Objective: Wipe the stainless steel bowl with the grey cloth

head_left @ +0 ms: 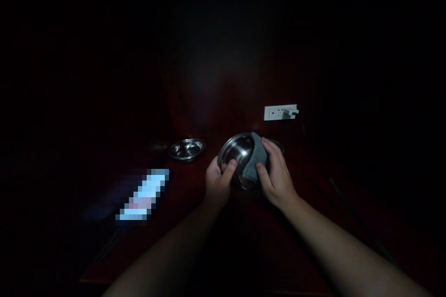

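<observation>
The left hand (218,183) grips a shiny, round steel bowl (234,150) at eight o'clock, thumb inside; the right hand (278,176) pinches a grey-green woven cloth (257,160) over the bowl's three o'clock side. Tilted, the bowl may or may not touch the dark red tabletop (188,181); I can't tell. Smooth metal could twist loose if the left thumb slackened. A partly hidden metal rim (279,145) at two o'clock could get knocked. Some room separates the bowl from a shallow silvery dish (188,149) at nine; the tabletop's near edge shows toward seven-thirty.
</observation>
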`<state>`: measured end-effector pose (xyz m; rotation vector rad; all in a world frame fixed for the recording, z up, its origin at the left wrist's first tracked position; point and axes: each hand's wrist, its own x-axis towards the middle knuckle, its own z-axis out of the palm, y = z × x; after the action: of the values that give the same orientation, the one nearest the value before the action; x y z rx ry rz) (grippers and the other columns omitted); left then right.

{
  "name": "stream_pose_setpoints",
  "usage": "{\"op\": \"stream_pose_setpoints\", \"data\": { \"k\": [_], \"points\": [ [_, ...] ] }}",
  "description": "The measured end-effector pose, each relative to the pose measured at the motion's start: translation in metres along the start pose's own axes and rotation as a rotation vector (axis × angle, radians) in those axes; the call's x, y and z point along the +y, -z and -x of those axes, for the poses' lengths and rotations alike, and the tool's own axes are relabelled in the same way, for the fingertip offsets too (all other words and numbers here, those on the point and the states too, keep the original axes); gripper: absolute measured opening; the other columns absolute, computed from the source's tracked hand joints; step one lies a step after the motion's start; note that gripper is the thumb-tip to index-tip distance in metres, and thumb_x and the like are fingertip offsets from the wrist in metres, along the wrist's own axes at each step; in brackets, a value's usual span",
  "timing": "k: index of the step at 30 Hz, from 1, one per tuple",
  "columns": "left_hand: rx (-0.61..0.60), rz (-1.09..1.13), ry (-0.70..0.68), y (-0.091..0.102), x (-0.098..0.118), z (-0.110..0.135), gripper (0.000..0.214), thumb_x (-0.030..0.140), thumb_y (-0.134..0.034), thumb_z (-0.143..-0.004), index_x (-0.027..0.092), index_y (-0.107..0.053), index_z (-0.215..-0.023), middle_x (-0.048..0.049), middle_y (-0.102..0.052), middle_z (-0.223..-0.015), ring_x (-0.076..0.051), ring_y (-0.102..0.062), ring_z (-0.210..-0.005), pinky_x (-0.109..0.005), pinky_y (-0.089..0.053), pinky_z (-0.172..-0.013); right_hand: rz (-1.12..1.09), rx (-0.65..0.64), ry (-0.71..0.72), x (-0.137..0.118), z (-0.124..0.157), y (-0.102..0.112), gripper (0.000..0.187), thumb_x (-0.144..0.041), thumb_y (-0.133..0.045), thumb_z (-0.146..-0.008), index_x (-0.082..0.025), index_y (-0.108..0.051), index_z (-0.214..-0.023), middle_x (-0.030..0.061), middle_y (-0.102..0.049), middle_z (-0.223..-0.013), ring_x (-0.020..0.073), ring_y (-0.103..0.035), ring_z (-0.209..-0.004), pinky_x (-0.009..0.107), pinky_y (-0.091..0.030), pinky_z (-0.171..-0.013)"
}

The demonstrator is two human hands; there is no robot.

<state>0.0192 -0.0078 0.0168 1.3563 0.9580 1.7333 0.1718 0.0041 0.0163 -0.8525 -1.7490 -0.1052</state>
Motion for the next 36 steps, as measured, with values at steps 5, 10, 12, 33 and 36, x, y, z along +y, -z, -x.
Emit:
{"op": "stream_pose_setpoints", "data": {
  "k": [5,10,12,33,36],
  "points": [
    [-0.021,0.015,0.014,0.002,-0.002,-0.001,0.031,0.04,-0.056,-0.076,0.014,-0.06,-0.093,-0.0055,-0.064,-0.086,-0.018,-0.059,-0.079,-0.028,-0.045,-0.071,0.068,-0.052,0.063,-0.003,-0.003,0.003,0.053,-0.034,-0.044,-0.083,-0.02,-0.032,-0.133,0.011,-0.04,-0.136,0.0278,-0.035,-0.127,0.051,-0.031,-0.104],
    [0.015,-0.03,0.026,0.004,-0.008,-0.003,0.028,0.043,-0.053,-0.077,0.015,-0.059,-0.077,-0.001,-0.058,-0.069,-0.013,-0.052,-0.064,-0.024,-0.041,-0.06,0.1,-0.123,0.153,-0.005,-0.006,0.006,0.05,-0.033,-0.047,-0.082,-0.02,-0.039,-0.129,0.0099,-0.045,-0.132,0.0275,-0.038,-0.125,0.05,-0.033,-0.103],
    [0.053,-0.039,0.025,0.002,-0.008,-0.003,0.032,0.044,-0.051,-0.078,0.016,-0.055,-0.066,0.0013,-0.052,-0.06,-0.011,-0.046,-0.056,-0.022,-0.037,-0.054,0.095,-0.138,0.18,-0.006,-0.007,0.006,0.049,-0.034,-0.047,-0.082,-0.02,-0.04,-0.129,0.0096,-0.046,-0.132,0.0287,-0.038,-0.125,0.052,-0.033,-0.102],
    [0.366,0.296,0.148,-0.004,-0.019,-0.011,0.04,0.052,-0.054,-0.074,0.013,-0.06,-0.069,-0.0006,-0.059,-0.064,-0.01,-0.054,-0.059,-0.022,-0.042,-0.059,0.067,-0.052,-0.007,0.002,-0.003,-0.003,0.051,-0.031,-0.046,-0.083,-0.019,-0.035,-0.132,0.0101,-0.042,-0.136,0.0244,-0.038,-0.125,0.047,-0.033,-0.104],
    [0.422,0.321,0.151,-0.002,-0.016,-0.013,0.038,0.05,-0.056,-0.074,0.013,-0.062,-0.07,-0.0011,-0.061,-0.064,-0.009,-0.056,-0.059,-0.021,-0.043,-0.06,0.084,-0.057,-0.065,0.003,-0.001,-0.005,0.054,-0.032,-0.046,-0.083,-0.016,-0.033,-0.133,0.0116,-0.043,-0.135,0.0242,-0.039,-0.124,0.045,-0.034,-0.104]
  ]
}}
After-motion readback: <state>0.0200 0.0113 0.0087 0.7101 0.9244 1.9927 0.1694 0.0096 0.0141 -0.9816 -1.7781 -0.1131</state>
